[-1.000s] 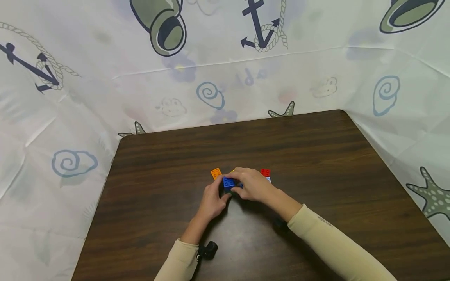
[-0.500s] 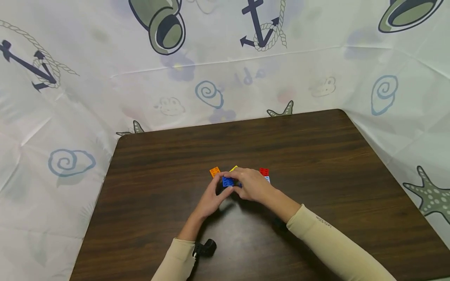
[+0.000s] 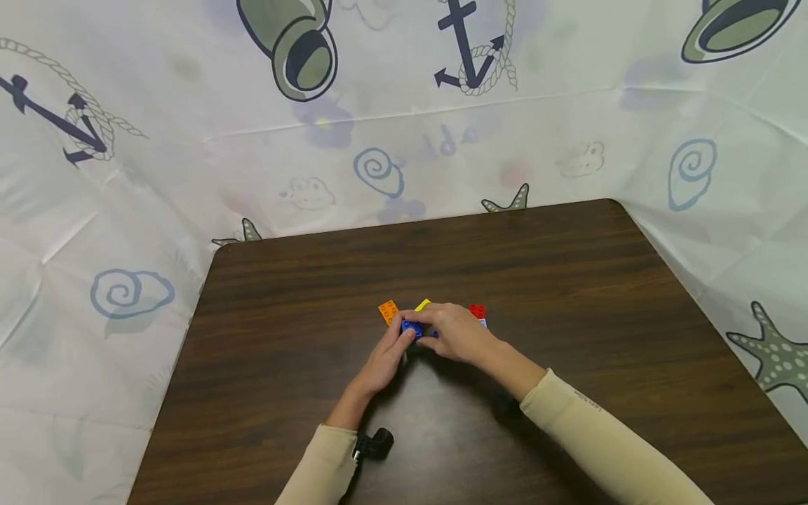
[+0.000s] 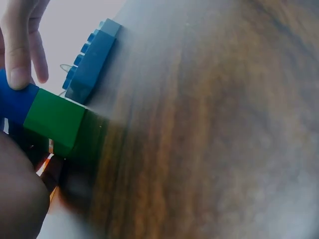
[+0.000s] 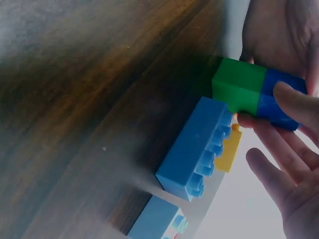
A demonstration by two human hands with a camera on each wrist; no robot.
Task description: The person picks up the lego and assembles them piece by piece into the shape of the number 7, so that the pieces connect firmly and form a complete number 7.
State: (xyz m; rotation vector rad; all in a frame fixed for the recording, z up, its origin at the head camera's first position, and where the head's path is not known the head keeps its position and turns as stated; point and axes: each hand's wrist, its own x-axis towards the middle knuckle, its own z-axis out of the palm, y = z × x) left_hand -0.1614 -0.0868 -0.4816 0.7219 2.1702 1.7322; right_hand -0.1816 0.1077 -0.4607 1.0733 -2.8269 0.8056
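Two held bricks (image 5: 260,93) (blue on green)

- Left hand (image 3: 381,362): its thumb, low and beneath the blue block (image 3: 411,325) a second ago, now lies over that block's near side, hiding part of it.
- The gap between that thumb and the forefinger has narrowed.
- Yellow block (image 3: 423,304): more shows past the right hand (image 3: 459,335) than a second ago.
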